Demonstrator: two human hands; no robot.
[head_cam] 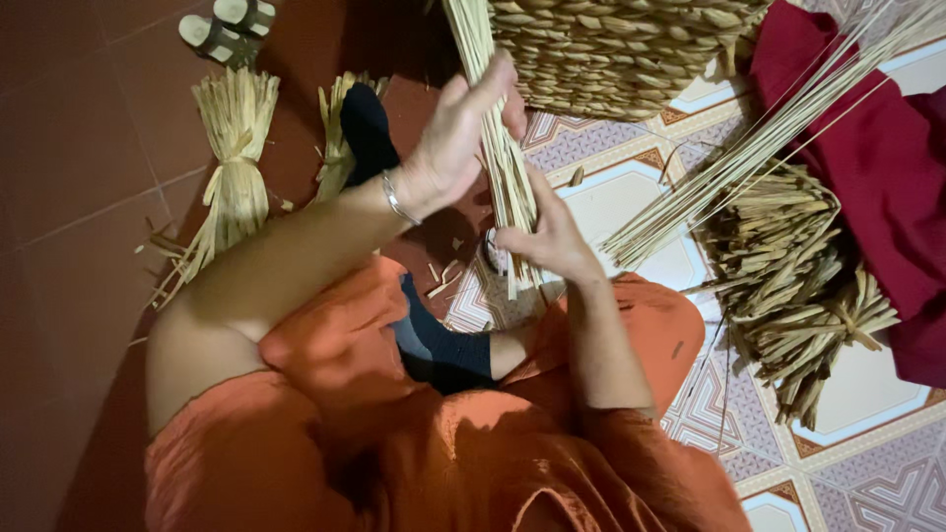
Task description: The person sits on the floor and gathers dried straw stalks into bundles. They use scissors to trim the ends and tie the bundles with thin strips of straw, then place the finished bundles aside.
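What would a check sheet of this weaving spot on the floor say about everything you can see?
Surface: floor, plain red-brown tiles on one side, patterned tiles on the other.
Job's things: bundle of long straw strands, running up to the woven basket.
Clutter: tied straw bundle, thin loose reeds, a heap of flat dried strips, short offcuts scattered on the tiles.
Grippers: left hand closed around the strands higher up; right hand pinching them lower down.
Cables: nothing seen.
Surroundings: dark red cloth, pair of sandals, orange clothing, dark sock.
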